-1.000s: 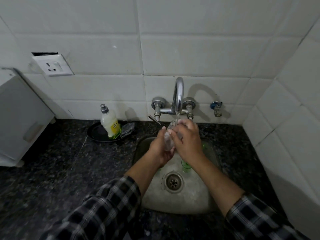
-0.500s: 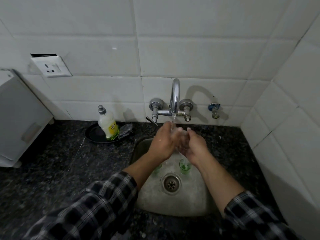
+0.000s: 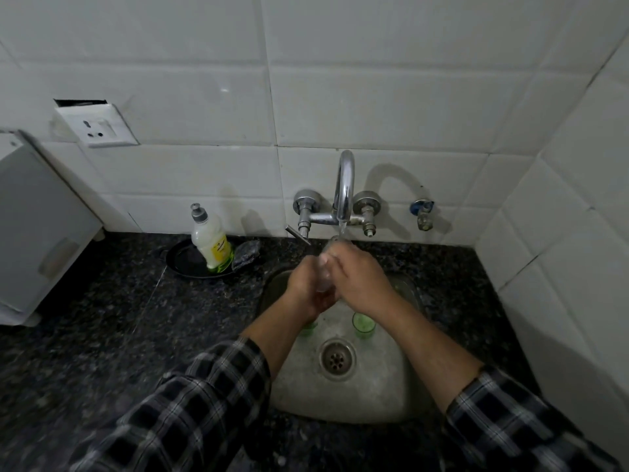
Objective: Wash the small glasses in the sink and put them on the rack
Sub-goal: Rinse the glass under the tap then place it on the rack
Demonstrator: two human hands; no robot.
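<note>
1. Nearest me, inside the sink (image 3: 401,403), a green glass (image 3: 363,323) stands upright just below my right wrist. A second green glass (image 3: 308,328) is half hidden under the left wrist. I judge both are waiting to be washed.
2. Above them, my left hand (image 3: 304,284) wraps the lower part of the clear glass (image 3: 325,270). My right hand (image 3: 359,277) curls its fingers over the upper part, so the glass is pinned between both palms.
3. Its long axis runs from the left palm up and away, with the mouth tilted towards the spout.
4. Farther back, the tap (image 3: 343,189) runs, and the stream (image 3: 342,229) lands at that upper end.
5. No rack is in view, so I can't tell which hand is nearer to it.
</note>
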